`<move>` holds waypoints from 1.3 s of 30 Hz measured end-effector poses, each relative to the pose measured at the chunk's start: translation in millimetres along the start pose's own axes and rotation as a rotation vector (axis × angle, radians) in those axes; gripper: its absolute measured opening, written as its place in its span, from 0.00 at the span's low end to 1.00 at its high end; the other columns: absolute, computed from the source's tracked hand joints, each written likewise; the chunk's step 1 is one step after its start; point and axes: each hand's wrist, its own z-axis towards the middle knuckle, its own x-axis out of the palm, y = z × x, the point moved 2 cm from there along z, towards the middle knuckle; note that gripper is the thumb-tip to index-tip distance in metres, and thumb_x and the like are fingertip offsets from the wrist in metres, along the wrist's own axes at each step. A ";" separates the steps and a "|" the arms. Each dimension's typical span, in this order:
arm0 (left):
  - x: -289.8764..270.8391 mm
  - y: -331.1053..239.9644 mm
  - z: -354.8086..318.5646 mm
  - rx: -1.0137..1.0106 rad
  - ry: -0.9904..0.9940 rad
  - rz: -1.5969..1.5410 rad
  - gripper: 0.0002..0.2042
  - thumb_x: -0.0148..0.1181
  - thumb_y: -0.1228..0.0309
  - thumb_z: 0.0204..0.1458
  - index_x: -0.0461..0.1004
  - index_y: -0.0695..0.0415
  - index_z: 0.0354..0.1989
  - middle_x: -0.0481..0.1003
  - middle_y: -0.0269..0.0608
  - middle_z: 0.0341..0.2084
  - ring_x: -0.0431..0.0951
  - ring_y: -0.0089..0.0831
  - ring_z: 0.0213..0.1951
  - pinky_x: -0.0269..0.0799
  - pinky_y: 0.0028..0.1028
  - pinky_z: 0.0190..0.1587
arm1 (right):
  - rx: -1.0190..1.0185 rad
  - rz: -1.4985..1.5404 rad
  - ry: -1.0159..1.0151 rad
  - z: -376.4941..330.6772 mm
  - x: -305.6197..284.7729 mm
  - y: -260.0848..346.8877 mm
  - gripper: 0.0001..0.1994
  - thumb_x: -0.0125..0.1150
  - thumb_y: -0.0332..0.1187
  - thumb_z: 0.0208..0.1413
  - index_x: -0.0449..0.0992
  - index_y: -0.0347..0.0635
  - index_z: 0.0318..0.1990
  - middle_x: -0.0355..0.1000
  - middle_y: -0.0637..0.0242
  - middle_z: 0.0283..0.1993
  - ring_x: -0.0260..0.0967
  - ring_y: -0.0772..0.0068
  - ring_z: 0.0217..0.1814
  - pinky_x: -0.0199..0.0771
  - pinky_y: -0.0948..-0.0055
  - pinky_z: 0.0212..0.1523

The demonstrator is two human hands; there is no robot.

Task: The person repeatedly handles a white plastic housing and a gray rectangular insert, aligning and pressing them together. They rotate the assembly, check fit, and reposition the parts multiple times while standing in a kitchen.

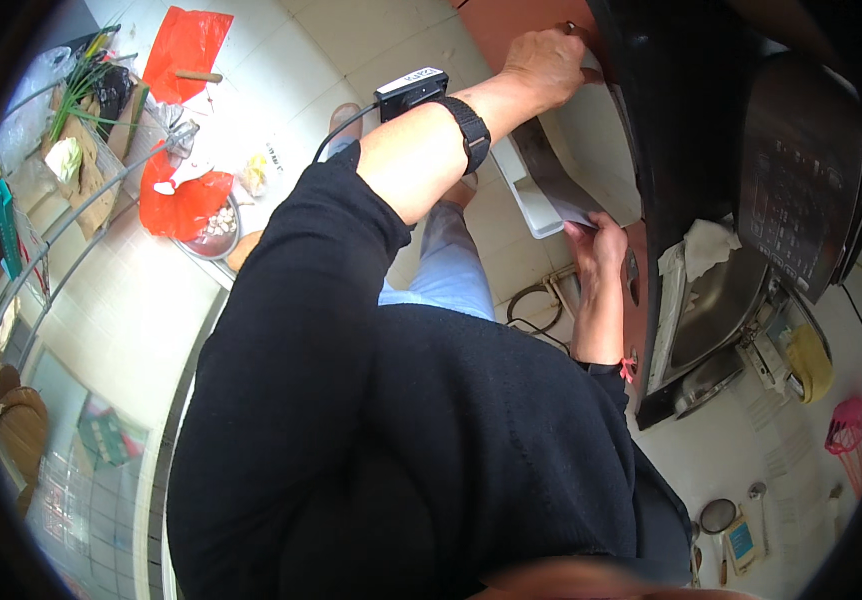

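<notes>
A white, open box-shaped container [534, 208], like a drawer or bin, stands out from the reddish cabinet [496, 25]. A dark grey panel [549, 165] slants across its inside. My right hand [606, 243] is closed on the near rim, thumb at the panel's lower end; a red string circles that wrist. My left hand [548, 68], at the end of a forearm with a black strap and a small black device [411, 95], reaches across to the cabinet's far side. Its fingers curl at a dark edge beside the container; what they grip is hidden.
A black counter edge [641, 130] with a steel sink [716, 310] and a dark appliance [801, 180] is on the right. At left, a white counter [116, 290] holds red plastic bags [183, 50], a bowl of pale pieces [216, 235] and a wire rack [71, 220] with greens.
</notes>
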 end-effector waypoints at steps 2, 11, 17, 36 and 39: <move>0.4 -0.3 0.1 0.012 0.005 -0.007 0.20 0.69 0.54 0.45 0.79 0.50 0.45 0.78 0.46 0.40 0.80 0.46 0.41 0.75 0.38 0.45 | 0.031 0.010 -0.001 -2.6 -0.6 1.4 0.10 0.48 0.22 0.56 0.68 0.18 0.40 0.69 0.45 0.42 0.75 0.49 0.35 0.87 0.61 0.28; 4.0 8.1 7.1 -0.043 0.116 0.020 0.21 0.69 0.52 0.45 0.79 0.47 0.46 0.79 0.44 0.40 0.80 0.46 0.41 0.75 0.40 0.45 | 0.056 -0.019 -0.038 12.2 4.1 0.9 0.11 0.46 0.21 0.56 0.67 0.19 0.43 0.68 0.45 0.45 0.75 0.48 0.36 0.87 0.58 0.28; 5.8 6.6 5.1 -0.040 0.111 0.060 0.22 0.67 0.51 0.46 0.77 0.47 0.48 0.78 0.44 0.41 0.80 0.45 0.41 0.76 0.40 0.44 | 0.064 0.012 -0.030 13.4 2.8 -5.5 0.11 0.46 0.20 0.55 0.67 0.20 0.43 0.67 0.47 0.43 0.74 0.48 0.35 0.87 0.57 0.26; -28.9 -1.9 3.6 0.044 -0.001 -0.081 0.23 0.66 0.57 0.46 0.72 0.57 0.46 0.75 0.52 0.37 0.78 0.51 0.41 0.74 0.45 0.44 | -0.108 -0.032 0.026 -38.6 23.9 15.5 0.10 0.45 0.19 0.54 0.65 0.13 0.37 0.66 0.44 0.40 0.73 0.52 0.31 0.87 0.59 0.26; -27.1 -0.2 7.2 0.010 0.027 -0.095 0.21 0.67 0.59 0.46 0.72 0.58 0.45 0.75 0.52 0.37 0.78 0.51 0.41 0.75 0.45 0.45 | -0.023 -0.021 0.025 -30.9 26.3 15.4 0.10 0.45 0.19 0.54 0.66 0.14 0.39 0.66 0.45 0.41 0.74 0.51 0.33 0.87 0.59 0.27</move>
